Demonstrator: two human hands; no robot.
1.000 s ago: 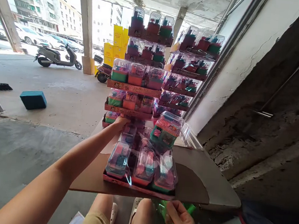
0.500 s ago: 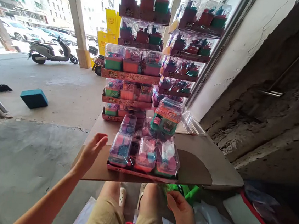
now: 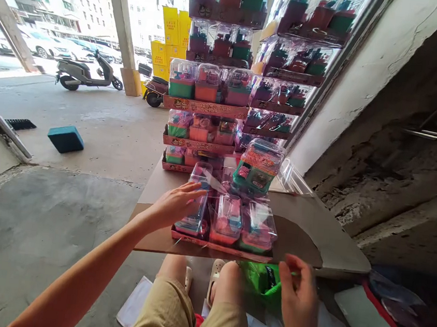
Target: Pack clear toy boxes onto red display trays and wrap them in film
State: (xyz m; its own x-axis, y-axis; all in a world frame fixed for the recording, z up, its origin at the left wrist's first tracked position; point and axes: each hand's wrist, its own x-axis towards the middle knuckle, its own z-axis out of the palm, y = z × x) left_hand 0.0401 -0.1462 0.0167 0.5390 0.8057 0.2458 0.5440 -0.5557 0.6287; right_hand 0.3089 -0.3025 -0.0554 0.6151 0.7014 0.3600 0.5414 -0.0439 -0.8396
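Observation:
On the table in front of me, a shallow pink display tray (image 3: 225, 248) holds several clear-lidded toy boxes (image 3: 226, 224) with coloured bases. Shiny clear plastic film (image 3: 216, 180) lies over part of them. My left hand (image 3: 175, 204) reaches over the tray's left side, its fingers stretched out flat on or just above the left boxes; contact is unclear. Beyond the table's front edge, low on the right, my right hand (image 3: 300, 297) is slightly blurred, thumb apart from loosely curled fingers, with nothing visible in it. One green-based toy box (image 3: 257, 170) is perched on the back right boxes.
Tall stacks of filled display trays (image 3: 204, 107) stand at the table's back. A cardboard sheet (image 3: 299, 245) covers the front of the table (image 3: 334, 253). A green bag (image 3: 262, 282) and white sheets (image 3: 135, 303) are below. A rough wall (image 3: 391, 150) rises at right.
My left hand has moved right, from beside the tray to over its left boxes, with fingers straightened. My right hand has shifted right and slightly up. The view has swung a little left.

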